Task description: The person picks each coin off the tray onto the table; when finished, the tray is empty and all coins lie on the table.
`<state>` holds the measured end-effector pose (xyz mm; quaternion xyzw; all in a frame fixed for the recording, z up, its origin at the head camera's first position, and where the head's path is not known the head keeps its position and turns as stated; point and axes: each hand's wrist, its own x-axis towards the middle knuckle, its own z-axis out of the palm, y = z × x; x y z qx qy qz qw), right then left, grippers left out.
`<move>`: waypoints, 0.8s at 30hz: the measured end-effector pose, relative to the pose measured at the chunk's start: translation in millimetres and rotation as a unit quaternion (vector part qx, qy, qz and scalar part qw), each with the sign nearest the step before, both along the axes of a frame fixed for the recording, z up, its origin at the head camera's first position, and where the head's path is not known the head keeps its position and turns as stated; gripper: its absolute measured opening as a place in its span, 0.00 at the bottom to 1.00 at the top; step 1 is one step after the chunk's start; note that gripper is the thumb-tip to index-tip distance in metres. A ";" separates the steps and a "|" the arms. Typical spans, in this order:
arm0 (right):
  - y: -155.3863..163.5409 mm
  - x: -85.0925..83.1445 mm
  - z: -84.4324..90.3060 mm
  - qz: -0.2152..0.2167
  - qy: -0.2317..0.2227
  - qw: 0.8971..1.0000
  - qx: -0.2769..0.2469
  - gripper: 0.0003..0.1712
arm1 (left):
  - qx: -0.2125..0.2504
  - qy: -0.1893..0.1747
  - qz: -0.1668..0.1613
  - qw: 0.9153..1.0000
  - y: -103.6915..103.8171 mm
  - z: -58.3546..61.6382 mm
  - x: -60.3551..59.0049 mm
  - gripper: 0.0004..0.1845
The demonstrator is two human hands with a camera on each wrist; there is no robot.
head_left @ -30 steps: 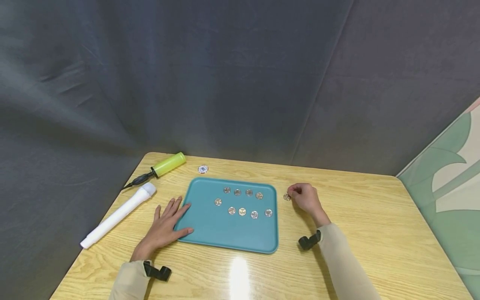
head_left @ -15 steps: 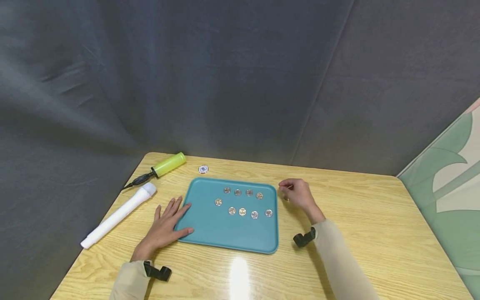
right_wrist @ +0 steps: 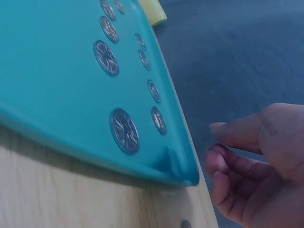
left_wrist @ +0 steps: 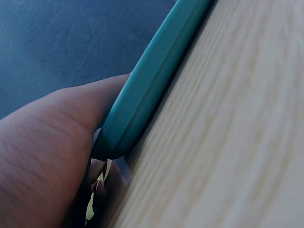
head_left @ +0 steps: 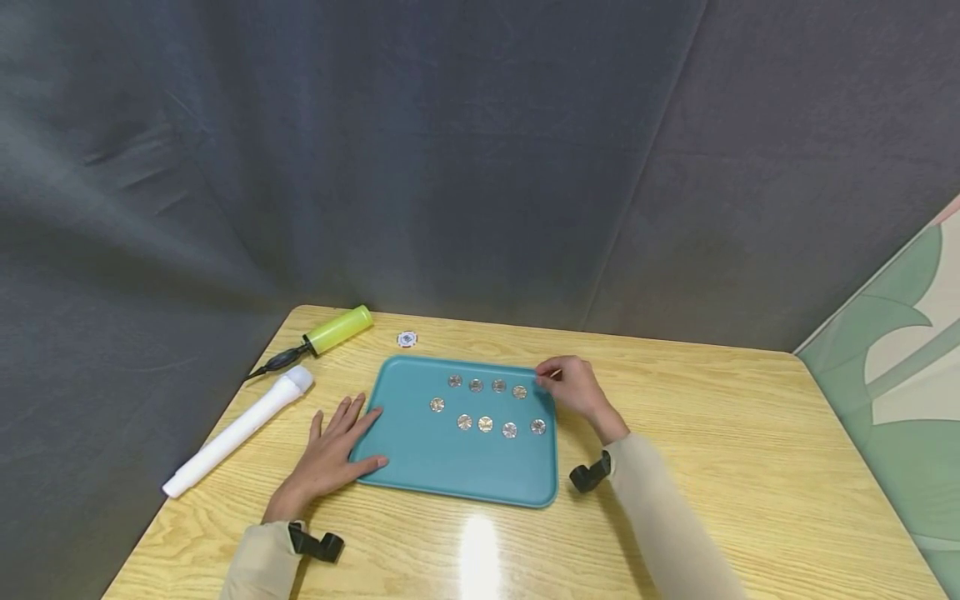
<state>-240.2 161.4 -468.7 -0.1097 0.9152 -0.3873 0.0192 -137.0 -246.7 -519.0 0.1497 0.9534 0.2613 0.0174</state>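
A teal tray [head_left: 457, 475] lies flat on the wooden table. On it several shiny round coins [head_left: 485, 424] lie spread in two loose rows. My left hand [head_left: 326, 458] rests at the tray's left side, fingers spread and straight, thumb over the rim. My right hand [head_left: 573, 387] hovers at the tray's far right corner, with thumb and fingers curled toward each other. The right wrist view shows bent fingers [right_wrist: 223, 190] just beyond the tray's edge. No coin shows between these fingertips, though their inner faces are partly hidden. A small dark metallic piece [right_wrist: 186, 224] sits on the table beside the tray.
Left of the tray lie a white stick-shaped object [head_left: 236, 433] and a yellow-green hand pump [head_left: 337, 331] with a black end. One poker chip [head_left: 407, 339] is behind the tray. A dark curtain [head_left: 450, 167] hangs along the table's far edge.
My right hand has moved left, from a coin on the table beside the tray to over the tray's far right corner. My left hand and the coins on the tray have stayed put.
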 end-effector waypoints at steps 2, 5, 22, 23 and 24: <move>-3.9 -0.1 -0.9 0.006 0.003 1.000 0.006 0.10 | 0.000 0.002 0.000 1.000 0.0 0.1 0.1 0.45; -9.9 0.1 -2.0 0.013 0.005 1.000 0.013 0.10 | 0.001 0.009 -0.001 1.000 0.1 0.4 0.4 0.44; -29.4 -0.5 -9.0 0.037 -0.015 0.998 0.048 0.13 | -0.002 0.016 -0.003 1.000 0.7 0.4 0.8 0.44; -30.1 -0.4 -9.7 0.037 -0.015 0.998 0.050 0.14 | -0.001 0.017 -0.003 1.000 0.5 0.2 1.0 0.44; -31.1 -0.3 -10.2 0.037 -0.015 0.998 0.052 0.15 | 0.000 0.020 -0.003 1.000 0.2 -0.4 1.1 0.44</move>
